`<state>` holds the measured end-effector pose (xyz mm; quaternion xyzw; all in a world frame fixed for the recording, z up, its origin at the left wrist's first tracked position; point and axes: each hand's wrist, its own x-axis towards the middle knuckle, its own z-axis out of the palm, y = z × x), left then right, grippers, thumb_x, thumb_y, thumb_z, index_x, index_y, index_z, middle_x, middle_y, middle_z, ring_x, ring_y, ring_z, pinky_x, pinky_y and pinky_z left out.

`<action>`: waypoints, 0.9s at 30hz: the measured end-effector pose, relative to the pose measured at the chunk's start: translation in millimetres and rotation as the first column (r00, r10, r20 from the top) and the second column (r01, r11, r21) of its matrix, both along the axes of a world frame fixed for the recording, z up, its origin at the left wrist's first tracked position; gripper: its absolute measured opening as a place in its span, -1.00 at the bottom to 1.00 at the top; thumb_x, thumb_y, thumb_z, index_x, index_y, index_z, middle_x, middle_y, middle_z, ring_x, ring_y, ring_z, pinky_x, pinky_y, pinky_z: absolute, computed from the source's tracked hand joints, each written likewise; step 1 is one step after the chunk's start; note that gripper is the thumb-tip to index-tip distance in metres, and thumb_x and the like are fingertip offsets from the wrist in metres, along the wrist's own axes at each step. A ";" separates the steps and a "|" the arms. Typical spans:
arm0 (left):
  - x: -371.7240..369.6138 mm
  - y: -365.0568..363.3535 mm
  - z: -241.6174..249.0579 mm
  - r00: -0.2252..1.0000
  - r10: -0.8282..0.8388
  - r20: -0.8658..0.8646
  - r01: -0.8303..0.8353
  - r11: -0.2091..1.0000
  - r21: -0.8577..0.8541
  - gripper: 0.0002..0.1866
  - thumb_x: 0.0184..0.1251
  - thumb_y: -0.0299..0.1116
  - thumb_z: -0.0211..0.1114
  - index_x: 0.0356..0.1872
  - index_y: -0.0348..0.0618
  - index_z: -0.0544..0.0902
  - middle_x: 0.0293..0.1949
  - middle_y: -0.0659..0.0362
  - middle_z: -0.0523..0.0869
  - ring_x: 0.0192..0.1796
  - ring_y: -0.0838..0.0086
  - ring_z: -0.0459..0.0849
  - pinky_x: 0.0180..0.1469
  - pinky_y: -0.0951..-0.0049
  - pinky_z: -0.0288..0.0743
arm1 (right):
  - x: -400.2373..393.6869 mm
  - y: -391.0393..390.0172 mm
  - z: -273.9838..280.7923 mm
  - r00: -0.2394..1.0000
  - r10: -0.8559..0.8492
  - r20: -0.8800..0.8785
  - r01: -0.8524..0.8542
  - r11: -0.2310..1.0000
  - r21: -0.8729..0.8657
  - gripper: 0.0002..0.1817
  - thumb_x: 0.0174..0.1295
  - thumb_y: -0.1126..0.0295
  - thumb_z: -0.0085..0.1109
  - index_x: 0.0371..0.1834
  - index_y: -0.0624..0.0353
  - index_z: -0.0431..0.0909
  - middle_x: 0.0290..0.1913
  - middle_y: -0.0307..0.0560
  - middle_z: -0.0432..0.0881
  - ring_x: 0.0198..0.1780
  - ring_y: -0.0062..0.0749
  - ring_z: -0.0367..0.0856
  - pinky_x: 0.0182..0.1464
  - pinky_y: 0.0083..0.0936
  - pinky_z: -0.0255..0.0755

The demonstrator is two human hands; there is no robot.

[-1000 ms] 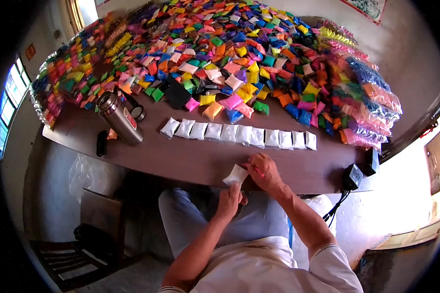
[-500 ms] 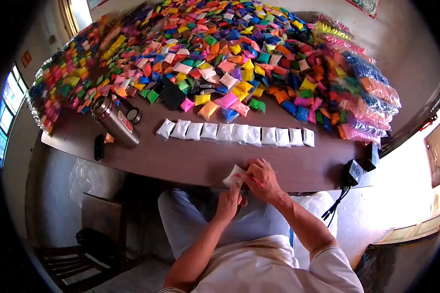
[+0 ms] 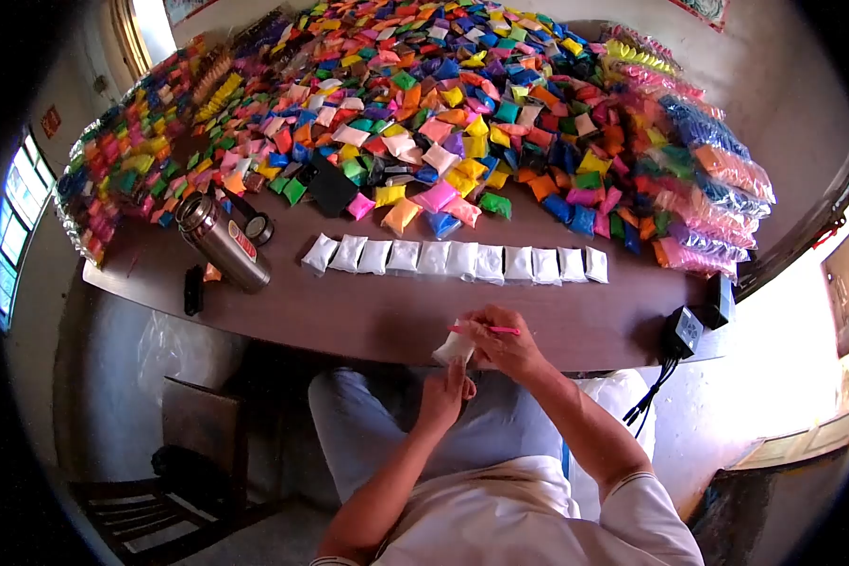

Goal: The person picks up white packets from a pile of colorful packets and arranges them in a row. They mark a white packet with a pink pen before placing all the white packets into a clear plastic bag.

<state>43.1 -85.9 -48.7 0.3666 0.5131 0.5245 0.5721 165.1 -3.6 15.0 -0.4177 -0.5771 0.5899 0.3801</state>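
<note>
1. A white packet [image 3: 454, 351] is being held at the desk's [image 3: 349, 316] near edge, the right hand [image 3: 502, 341] partly hiding it.
2. The left hand's [image 3: 446, 396] fingers are pinching it; the right's are gripping a pink stick [image 3: 506, 330], tip unclear.
3. Beyond, a white-packet row [image 3: 433, 258] is lying; a colourful packet heap [image 3: 396, 99] is hiding the far edge.

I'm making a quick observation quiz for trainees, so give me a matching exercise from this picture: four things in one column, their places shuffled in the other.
Things
1. metallic flask
2. row of white packets
3. pink stick
4. black box with cables

Places
A. near the right end of the table
B. held in the right hand
C. on the left part of the table
D. just in front of the heap of coloured packets

Pairs: 1-C, 2-D, 3-B, 4-A
</note>
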 end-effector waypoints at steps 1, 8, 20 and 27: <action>-0.9 0.6 -3.5 0.997 -0.012 -0.082 0.014 0.999 0.031 -0.39 0.52 -0.02 -0.02 -0.70 -0.28 0.42 -0.74 0.19 0.41 -0.64 0.48 0.49 -0.52 0.41 0.38 | -4.4 2.7 -4.9 0.999 0.034 0.008 -0.033 0.999 -0.024 -0.75 0.31 0.29 0.20 -0.24 0.32 0.58 -0.46 -0.21 0.59 -0.47 -0.63 0.50 -0.48 -0.61 0.38; -10.1 -1.6 -13.6 0.983 -0.141 0.115 0.137 0.990 0.045 -0.39 0.48 0.11 -0.03 -0.64 -0.21 0.48 -0.56 0.09 0.63 -0.49 0.43 0.59 -0.35 0.45 0.45 | 3.6 10.2 -0.5 0.983 0.122 -0.134 -0.156 0.946 -0.285 -0.73 0.35 0.20 0.14 -0.14 0.20 0.58 -0.43 -0.17 0.63 -0.51 -0.59 0.54 -0.47 -0.66 0.41; -19.4 -0.4 -19.9 0.830 -0.215 0.515 0.279 0.959 -0.050 -0.37 0.41 0.29 -0.15 -0.45 -0.11 0.52 -0.22 0.01 0.68 -0.23 0.34 0.61 -0.06 0.35 0.45 | 20.9 15.9 -6.1 0.943 0.226 -0.245 -0.296 0.905 -0.306 -0.79 0.32 0.26 0.18 -0.22 0.19 0.59 -0.18 -0.18 0.62 -0.34 -0.56 0.54 -0.24 -0.60 0.46; -5.3 -1.2 4.3 0.947 -0.070 0.315 0.121 0.982 -0.145 -0.45 0.41 0.15 0.06 -0.52 -0.16 0.51 -0.40 0.06 0.68 -0.38 0.43 0.63 -0.24 0.46 0.52 | 28.6 7.7 0.1 0.960 0.231 0.158 -0.261 0.944 0.203 -0.84 0.23 0.42 0.25 -0.31 0.32 0.55 -0.10 -0.07 0.61 -0.25 -0.51 0.56 -0.18 -0.56 0.48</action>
